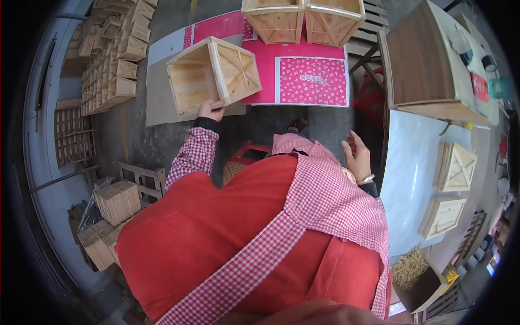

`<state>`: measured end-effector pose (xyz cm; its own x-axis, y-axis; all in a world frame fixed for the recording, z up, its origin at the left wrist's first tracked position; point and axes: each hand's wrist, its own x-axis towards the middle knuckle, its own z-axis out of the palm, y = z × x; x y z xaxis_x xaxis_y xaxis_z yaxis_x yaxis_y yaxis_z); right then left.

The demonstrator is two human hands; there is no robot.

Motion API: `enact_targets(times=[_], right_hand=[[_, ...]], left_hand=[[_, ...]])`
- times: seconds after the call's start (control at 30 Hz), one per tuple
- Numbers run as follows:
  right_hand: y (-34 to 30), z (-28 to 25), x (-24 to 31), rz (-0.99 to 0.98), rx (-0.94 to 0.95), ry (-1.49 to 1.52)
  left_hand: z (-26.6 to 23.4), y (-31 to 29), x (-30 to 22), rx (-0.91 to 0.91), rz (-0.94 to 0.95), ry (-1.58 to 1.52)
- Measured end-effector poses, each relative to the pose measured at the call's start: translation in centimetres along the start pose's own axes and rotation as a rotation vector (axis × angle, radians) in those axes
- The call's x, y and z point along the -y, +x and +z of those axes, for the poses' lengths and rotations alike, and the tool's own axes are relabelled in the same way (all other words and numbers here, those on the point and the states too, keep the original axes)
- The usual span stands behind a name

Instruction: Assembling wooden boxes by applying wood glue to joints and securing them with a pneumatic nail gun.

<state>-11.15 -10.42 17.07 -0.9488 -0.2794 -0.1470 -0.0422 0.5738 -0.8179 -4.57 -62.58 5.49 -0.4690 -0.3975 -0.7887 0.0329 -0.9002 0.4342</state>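
Observation:
My left hand [212,110] is closed on the near lower edge of a pale wooden crate [238,73]. The crate is tilted, its open inside facing left and a cross-braced side facing right. It is held over pink and grey sheets. My right hand [357,156], with a bracelet at the wrist, is off to the right with its fingers apart and nothing in it. Two more wooden crates [273,24] stand side by side at the far end of the pink printed sheet [313,81].
Stacked wooden crates [122,70] fill the far left. Bundles of thin boards [117,201] lie at the near left. On the right, a table [407,162] bears stacked cross-braced panels [457,167] and a large wooden box [433,59]. A red stool [246,154] is beside my legs.

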Motion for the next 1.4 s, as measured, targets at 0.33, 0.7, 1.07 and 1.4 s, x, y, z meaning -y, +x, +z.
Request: enact_targets(times=[0.33,0.7,1.07,1.4], right_hand=[[6.0,2.9,0.3,0.206,-0.077,-0.01],[-9.2,3.5,-9.9,0.814,-0.427,-0.081],[-27.7,26.3,-24.0,1.598,-0.071,0.403],[-22.4,37.5,-29.0,1.37,-0.198,0.445]], left_hand=[[11.6,3.1,10.8,-0.088,-0.203,-0.097],[21.4,6.0,15.4,0.694,0.426,2.093],[28.8,-13.5,28.4,0.726,-0.407,1.726],[28.5,-37.8,78.9,3.154,1.45,1.428]])
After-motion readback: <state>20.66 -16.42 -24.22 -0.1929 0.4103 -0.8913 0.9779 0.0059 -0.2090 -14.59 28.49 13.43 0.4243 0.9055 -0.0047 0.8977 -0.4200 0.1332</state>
